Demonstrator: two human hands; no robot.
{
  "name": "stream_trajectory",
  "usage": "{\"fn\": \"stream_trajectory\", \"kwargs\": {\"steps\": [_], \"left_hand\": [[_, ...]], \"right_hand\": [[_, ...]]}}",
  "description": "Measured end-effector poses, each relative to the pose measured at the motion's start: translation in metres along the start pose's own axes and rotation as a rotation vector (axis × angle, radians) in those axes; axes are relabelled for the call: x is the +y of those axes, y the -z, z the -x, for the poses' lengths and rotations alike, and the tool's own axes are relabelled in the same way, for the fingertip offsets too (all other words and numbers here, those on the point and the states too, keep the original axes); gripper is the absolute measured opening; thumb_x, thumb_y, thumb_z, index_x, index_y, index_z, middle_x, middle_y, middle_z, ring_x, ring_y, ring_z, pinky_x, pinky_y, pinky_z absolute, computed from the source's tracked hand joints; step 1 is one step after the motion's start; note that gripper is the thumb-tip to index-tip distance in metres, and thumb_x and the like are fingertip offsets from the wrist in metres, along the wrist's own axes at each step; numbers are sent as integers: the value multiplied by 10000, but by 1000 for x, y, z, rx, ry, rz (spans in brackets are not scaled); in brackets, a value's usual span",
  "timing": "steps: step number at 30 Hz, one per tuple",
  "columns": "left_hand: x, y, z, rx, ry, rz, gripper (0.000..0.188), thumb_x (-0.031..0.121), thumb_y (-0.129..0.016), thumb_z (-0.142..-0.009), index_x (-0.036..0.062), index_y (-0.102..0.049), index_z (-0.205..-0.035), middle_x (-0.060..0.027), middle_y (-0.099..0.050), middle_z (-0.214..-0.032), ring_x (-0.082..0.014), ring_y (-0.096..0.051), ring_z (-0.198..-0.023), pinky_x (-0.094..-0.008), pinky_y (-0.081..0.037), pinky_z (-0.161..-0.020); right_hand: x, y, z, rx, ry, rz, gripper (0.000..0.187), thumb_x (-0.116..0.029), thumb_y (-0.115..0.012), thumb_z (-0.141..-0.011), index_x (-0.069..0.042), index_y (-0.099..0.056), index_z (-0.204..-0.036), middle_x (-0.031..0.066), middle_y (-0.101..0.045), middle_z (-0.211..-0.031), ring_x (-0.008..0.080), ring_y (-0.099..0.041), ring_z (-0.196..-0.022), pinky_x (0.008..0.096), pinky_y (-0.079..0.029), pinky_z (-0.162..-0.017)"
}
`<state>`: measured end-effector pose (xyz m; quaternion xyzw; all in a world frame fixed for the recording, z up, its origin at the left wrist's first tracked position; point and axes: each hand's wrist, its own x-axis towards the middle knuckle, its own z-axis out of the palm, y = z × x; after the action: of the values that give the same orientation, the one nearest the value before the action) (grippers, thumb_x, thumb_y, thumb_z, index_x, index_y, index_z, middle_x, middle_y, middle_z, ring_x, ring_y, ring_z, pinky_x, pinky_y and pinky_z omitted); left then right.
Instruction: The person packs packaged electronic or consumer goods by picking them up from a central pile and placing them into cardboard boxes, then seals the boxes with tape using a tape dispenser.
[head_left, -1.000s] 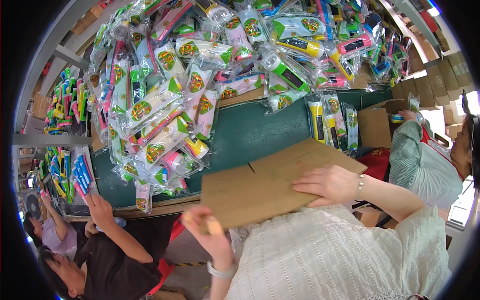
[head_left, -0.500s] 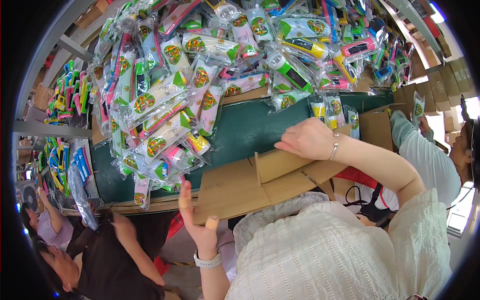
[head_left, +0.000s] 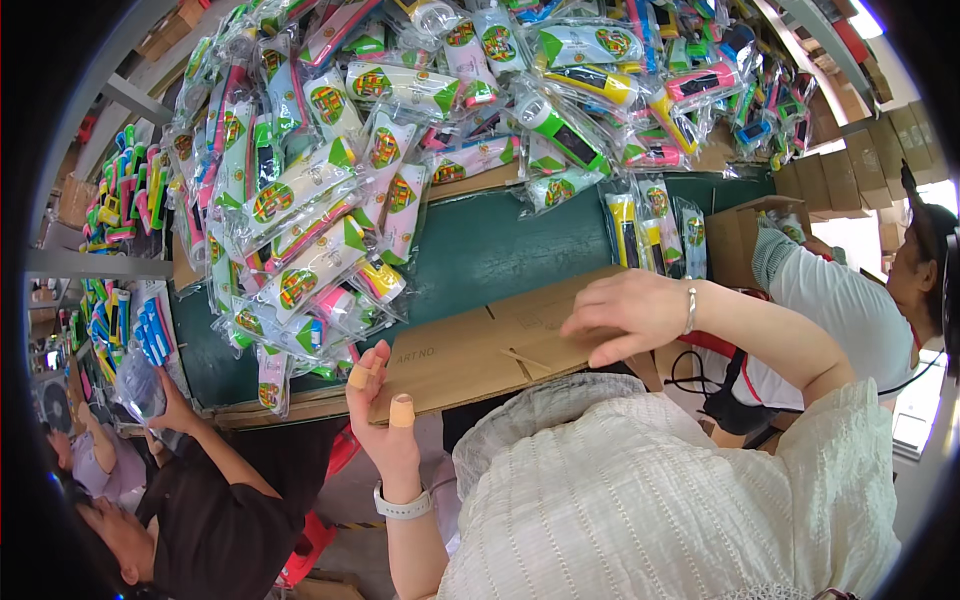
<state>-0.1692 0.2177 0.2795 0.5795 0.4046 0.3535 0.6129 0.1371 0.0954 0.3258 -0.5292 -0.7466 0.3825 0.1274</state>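
Note:
A flattened brown cardboard box [head_left: 450,365] lies at the front edge of the green table, its surface creased across the middle. My left hand [head_left: 382,420], with tape on its thumb and a finger, stands at the box's left end with fingers and thumb apart. Its palm faces the cardboard edge; whether it touches is hard to tell. Over the right end of the box is my right hand [head_left: 632,318], palm down, fingers spread and reaching to the cardboard. A small pale strip shows on the cardboard between the hands.
Beyond the box, clear-bagged colourful flashlight-like items [head_left: 300,200] lie heaped on the green table [head_left: 480,245]. Several bagged ones [head_left: 650,225] stand beside an open carton [head_left: 735,240] at right. A co-worker in dark clothes [head_left: 215,520] is at left, another in white [head_left: 840,310] at right.
The raised cardboard flap has gone down and the box now looks flat. My right hand has moved lower and its fingers have spread. The co-worker at left has raised a hand with a plastic-wrapped bundle.

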Motion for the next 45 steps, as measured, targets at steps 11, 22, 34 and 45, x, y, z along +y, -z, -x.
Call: {"fn": "stream_trajectory", "kwargs": {"steps": [11, 22, 34, 45], "left_hand": [[-9, 12, 13, -69, -44, 20, 711, 250, -708, -743, -4, -377, -1318, -157, -444, -1332, -250, -439, -1219, -366, -315, -1037], [35, -38, 3, -311, -569, -758, 768, 419, -592, -789, 60, -300, -1402, -192, -282, -1439, -350, -249, -1345, -508, -156, -1078], [21, -13, -59, -1036, -419, -568, 667, 380, -751, -672, 97, -518, -1230, -102, -496, -1287, -347, -311, -1312, -509, -216, -1071], [-28, -50, -39, -180, -145, -592, 1020, 117, -748, -687, 17, -66, -1438, -210, -317, -1382, -299, -331, -1278, -385, -307, -1029]], "right_hand": [[13, 9, -26, 410, -185, 643, 237, -270, -587, -831, -90, -482, -718, 44, -510, -610, 241, -561, -605, 366, -459, -529], [-25, 25, -85, 527, -377, 563, 200, -268, -589, -827, -73, -552, -856, 85, -624, -824, 253, -610, -805, 383, -492, -629], [-36, -36, 73, 409, -265, -356, 471, -263, -690, -767, -60, -522, -1158, 134, -535, -1217, 274, -501, -1137, 349, -407, -938], [-3, 35, 2, 783, -296, 615, 429, -250, -664, -748, -95, -554, -1133, 115, -584, -1103, 292, -548, -1011, 423, -447, -852]]}}
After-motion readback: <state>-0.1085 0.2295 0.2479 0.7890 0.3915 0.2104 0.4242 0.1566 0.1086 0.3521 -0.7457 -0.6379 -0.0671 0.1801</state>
